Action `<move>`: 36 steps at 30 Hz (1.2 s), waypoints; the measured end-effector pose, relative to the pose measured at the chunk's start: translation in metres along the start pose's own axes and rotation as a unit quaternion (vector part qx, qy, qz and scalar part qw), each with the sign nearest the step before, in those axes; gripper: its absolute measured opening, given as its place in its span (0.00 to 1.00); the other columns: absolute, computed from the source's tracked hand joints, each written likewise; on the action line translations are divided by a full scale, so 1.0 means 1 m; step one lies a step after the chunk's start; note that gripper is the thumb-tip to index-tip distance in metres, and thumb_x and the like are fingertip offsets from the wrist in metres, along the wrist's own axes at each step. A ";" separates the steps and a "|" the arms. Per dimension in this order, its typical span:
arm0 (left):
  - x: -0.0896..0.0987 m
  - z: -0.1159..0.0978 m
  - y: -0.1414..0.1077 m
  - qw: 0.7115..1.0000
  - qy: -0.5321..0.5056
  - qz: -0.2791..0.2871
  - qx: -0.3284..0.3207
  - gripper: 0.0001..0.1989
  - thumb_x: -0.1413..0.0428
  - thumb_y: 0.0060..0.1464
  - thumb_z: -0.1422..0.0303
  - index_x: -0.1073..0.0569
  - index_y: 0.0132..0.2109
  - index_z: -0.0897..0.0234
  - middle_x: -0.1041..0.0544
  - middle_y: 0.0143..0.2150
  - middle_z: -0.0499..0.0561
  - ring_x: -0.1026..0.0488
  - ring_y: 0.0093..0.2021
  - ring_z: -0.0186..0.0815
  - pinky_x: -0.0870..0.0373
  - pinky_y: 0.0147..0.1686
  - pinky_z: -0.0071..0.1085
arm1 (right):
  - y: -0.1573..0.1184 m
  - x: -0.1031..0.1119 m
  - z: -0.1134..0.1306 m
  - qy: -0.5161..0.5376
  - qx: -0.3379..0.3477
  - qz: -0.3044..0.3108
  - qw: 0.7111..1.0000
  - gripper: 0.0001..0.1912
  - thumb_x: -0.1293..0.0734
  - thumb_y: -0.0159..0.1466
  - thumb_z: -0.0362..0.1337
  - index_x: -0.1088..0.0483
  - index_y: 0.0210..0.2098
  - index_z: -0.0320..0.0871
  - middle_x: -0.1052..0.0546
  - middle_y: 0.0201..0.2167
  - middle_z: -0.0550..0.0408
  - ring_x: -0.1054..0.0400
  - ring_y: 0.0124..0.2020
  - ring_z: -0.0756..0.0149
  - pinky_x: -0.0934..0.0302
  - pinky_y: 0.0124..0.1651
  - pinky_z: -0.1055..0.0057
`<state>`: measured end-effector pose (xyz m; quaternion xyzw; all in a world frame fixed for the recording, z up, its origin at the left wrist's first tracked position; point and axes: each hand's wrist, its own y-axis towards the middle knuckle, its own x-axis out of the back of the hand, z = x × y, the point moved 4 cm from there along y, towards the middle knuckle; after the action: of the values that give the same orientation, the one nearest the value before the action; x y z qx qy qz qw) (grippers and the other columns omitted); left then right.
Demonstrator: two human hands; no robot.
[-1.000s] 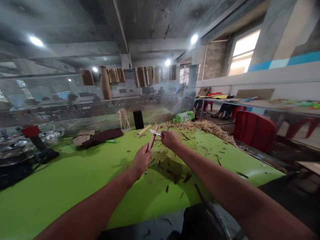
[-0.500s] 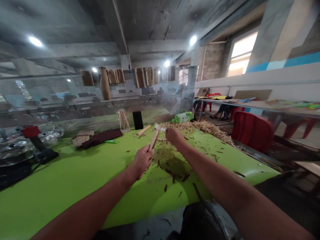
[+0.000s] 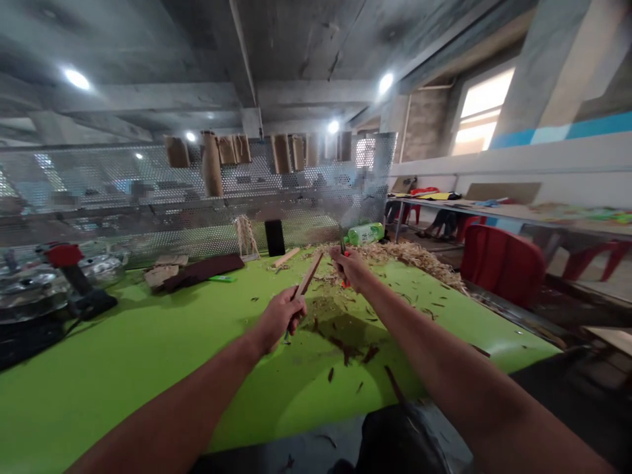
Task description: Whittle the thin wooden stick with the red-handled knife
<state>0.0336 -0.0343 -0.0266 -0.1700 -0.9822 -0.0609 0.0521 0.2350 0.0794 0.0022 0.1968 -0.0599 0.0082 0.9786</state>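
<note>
My left hand [image 3: 282,317] is closed round the lower part of a flat wooden stick [image 3: 310,275], which points up and away over the green table. A small dark-and-bluish bit shows below that fist. Just right of the stick's far end is my right hand [image 3: 348,266], closed on a slim knife [image 3: 342,237] with a dark upper part and red parts showing beside the fist. Its edge is too small to make out, and a gap separates it from the stick. Beneath both hands, dark brown shavings [image 3: 348,349] lie scattered on the green tabletop [image 3: 172,368].
Pale shavings [image 3: 419,255] are heaped along the far right edge, near a green plastic bottle [image 3: 366,233]. Another wooden stick [image 3: 286,257], a black upright block [image 3: 275,237] and brown sheets [image 3: 207,270] lie behind. A red-and-black power tool [image 3: 74,280] stands left; a red chair [image 3: 503,263] right.
My right hand has turned and drawn slightly right, off the stick's end, so the knife now points upward. My left hand keeps its hold, the stick tilting a little more right. The view shifts slightly.
</note>
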 end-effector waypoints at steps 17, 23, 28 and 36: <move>0.076 -0.029 0.016 0.933 -0.334 -0.062 -0.118 0.24 0.35 0.50 0.60 0.29 0.53 0.64 0.21 0.44 0.53 0.23 0.43 0.34 0.25 0.47 0.32 | -0.024 -0.016 0.003 0.090 -0.111 0.172 0.975 0.21 0.26 0.49 0.52 0.35 0.29 0.43 0.29 0.16 0.63 0.46 0.11 0.79 0.55 0.12 0.80; 0.047 -0.014 0.020 0.973 -0.157 -0.131 -0.104 0.27 0.34 0.46 0.72 0.32 0.53 0.60 0.24 0.46 0.48 0.27 0.41 0.30 0.29 0.39 0.24 | -0.044 -0.056 0.009 0.061 -0.112 0.239 0.963 0.20 0.29 0.54 0.53 0.35 0.28 0.43 0.27 0.16 0.61 0.46 0.11 0.78 0.54 0.12 0.80; 0.022 -0.008 0.017 0.971 -0.164 -0.164 -0.064 0.15 0.39 0.53 0.66 0.32 0.46 0.63 0.25 0.40 0.50 0.26 0.40 0.32 0.29 0.39 0.28 | -0.059 -0.076 0.016 0.023 -0.084 0.288 0.954 0.23 0.31 0.56 0.57 0.34 0.29 0.42 0.27 0.17 0.61 0.48 0.11 0.78 0.56 0.12 0.79; 0.031 -0.010 0.016 0.961 -0.253 -0.108 0.031 0.09 0.47 0.53 0.71 0.39 0.41 0.61 0.35 0.23 0.40 0.36 0.18 0.27 0.35 0.18 0.23 | -0.039 -0.048 0.021 -0.144 0.033 0.065 0.987 0.23 0.33 0.55 0.56 0.38 0.20 0.43 0.42 0.14 0.64 0.49 0.18 0.75 0.55 0.21 0.76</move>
<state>0.0109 -0.0103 -0.0115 -0.0711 -0.9772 0.0092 -0.1997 0.1860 0.0357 0.0009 0.2241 -0.2123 0.0458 0.9500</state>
